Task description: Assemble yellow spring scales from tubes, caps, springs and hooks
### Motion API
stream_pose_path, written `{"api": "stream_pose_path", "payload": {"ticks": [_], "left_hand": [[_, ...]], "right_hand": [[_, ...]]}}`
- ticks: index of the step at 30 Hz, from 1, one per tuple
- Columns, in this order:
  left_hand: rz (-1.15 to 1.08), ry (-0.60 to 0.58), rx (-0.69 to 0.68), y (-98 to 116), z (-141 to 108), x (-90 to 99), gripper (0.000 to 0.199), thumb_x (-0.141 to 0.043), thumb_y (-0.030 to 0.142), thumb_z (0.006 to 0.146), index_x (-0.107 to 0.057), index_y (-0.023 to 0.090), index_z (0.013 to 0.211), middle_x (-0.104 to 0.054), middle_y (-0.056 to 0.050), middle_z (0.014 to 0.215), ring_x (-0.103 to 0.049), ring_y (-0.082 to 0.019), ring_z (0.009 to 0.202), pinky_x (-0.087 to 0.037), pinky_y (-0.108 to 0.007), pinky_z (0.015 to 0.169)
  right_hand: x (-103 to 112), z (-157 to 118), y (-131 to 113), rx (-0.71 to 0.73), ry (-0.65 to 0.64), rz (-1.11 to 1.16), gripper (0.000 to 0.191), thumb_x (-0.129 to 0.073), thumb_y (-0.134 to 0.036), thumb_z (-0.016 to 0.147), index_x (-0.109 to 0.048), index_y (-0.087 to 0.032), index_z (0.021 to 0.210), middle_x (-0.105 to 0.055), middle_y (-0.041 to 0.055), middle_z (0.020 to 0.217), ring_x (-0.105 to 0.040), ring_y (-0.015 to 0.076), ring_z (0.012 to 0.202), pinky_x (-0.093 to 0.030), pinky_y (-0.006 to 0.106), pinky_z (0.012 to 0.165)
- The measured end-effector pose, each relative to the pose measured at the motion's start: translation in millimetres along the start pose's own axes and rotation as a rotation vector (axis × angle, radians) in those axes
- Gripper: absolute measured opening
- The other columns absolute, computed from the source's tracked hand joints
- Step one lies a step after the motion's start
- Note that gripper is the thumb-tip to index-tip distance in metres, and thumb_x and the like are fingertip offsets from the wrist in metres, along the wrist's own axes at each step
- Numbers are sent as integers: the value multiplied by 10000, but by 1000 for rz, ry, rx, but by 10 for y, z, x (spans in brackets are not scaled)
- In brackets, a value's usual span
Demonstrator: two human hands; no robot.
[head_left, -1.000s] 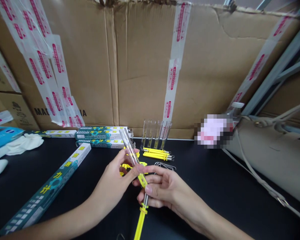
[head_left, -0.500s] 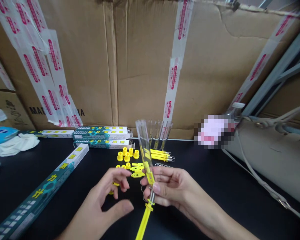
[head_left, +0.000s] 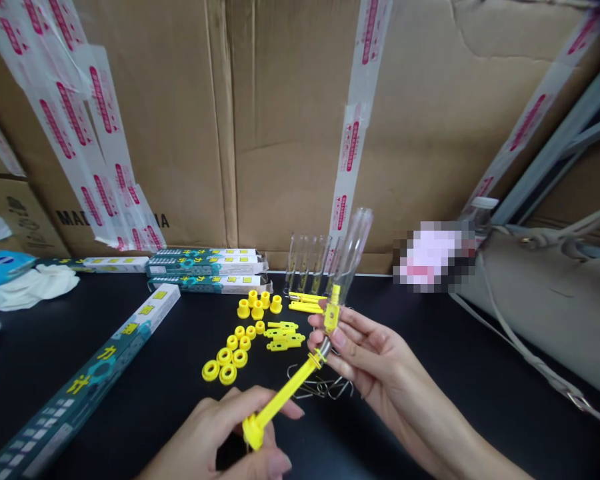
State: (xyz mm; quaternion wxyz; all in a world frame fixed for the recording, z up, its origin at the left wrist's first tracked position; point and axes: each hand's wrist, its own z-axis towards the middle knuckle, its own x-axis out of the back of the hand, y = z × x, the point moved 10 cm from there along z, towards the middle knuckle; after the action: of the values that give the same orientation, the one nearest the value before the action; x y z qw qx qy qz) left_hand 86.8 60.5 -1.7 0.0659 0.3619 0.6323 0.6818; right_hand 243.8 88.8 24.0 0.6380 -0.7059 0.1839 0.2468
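Observation:
My right hand [head_left: 385, 373] is closed around a partly assembled spring scale, with its clear tube [head_left: 354, 250] slanting up and away. A small flat yellow piece [head_left: 331, 317] shows at the tube's lower end, just above a metal spring [head_left: 324, 348]. From the spring a yellow rod [head_left: 286, 392] runs down and left to a thick yellow end. My left hand [head_left: 197, 440] is under that end, its index finger passing behind the rod and its thumb apart below; whether it touches the rod is unclear. Bent wire hooks [head_left: 325, 387] lie behind the hands.
Yellow collars and rings [head_left: 239, 359] lie left of flat yellow pieces [head_left: 285, 342]. Behind are yellow rods [head_left: 305, 307] and upright clear tubes [head_left: 304, 263]. Printed cartons [head_left: 207, 265] are stacked at the back; one long carton [head_left: 95, 373] lies left. A bag [head_left: 545, 307] stands right.
My right hand has moved right and slightly up with the spring scale, whose tube now leans right. My left hand has dropped toward the yellow rod's lower end, uncovering the rings.

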Motion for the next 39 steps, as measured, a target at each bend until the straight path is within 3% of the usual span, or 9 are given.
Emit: {"api": "stream_pose_path", "payload": {"ticks": [4,8,11,15,23,30,39], "left_hand": [[-109,-13,7,-58,-18,-28,457,-587,580,923,-646,252,1237,-703,34,645,-649,-178,640,-478,-260,737],[-213,-50,-51,-2,-44,-63,692,-452,766,909,-537,215,1318,-567,54,608,-482,-138,556,-375,-242,586],[-223,-56,-48,39,-42,-49,629,-419,734,947,-543,218,1284,-510,73,612,-427,-127,582,-352,-247,635],[-218,-54,-54,44,-20,-34,579,-470,707,946,-573,218,1237,-571,58,661,-465,-139,630,-364,-262,696],[-301,39,-36,-137,34,57,424,-575,653,920,-542,233,971,-677,43,686,-561,-158,680,-398,-282,751],[-205,52,-11,-130,42,75,124,-594,316,907,-498,239,920,-707,48,676,-620,-163,694,-412,-279,750],[-128,42,-21,-110,55,75,51,-531,273,921,-513,232,896,-751,22,718,-650,-168,711,-423,-266,727]], "right_hand": [[29,8,13,-2,20,-17,266,-845,-146,804,-774,-168,1059,-798,83,1060,-763,156,935,-618,207,857],[23,23,4,11,-4,-34,277,-846,-154,804,-772,-169,1070,-797,76,1042,-760,148,931,-612,199,859],[35,36,-53,48,-9,-49,254,-844,-171,809,-775,-178,1053,-794,66,1040,-757,140,923,-608,191,854],[17,21,-99,69,-34,-118,253,-808,-221,856,-750,-186,1100,-775,71,1104,-736,152,990,-604,214,872],[-132,-57,31,4,-148,-124,295,-740,-270,920,-654,-171,1184,-737,107,1189,-682,223,1143,-581,395,984],[-154,-56,102,6,-191,-183,258,-749,-268,915,-630,-197,1132,-761,79,1141,-693,228,1152,-602,381,952],[-139,-56,120,-22,-203,-236,284,-769,-294,897,-640,-198,1131,-770,80,1137,-725,216,1087,-625,362,902]]}}
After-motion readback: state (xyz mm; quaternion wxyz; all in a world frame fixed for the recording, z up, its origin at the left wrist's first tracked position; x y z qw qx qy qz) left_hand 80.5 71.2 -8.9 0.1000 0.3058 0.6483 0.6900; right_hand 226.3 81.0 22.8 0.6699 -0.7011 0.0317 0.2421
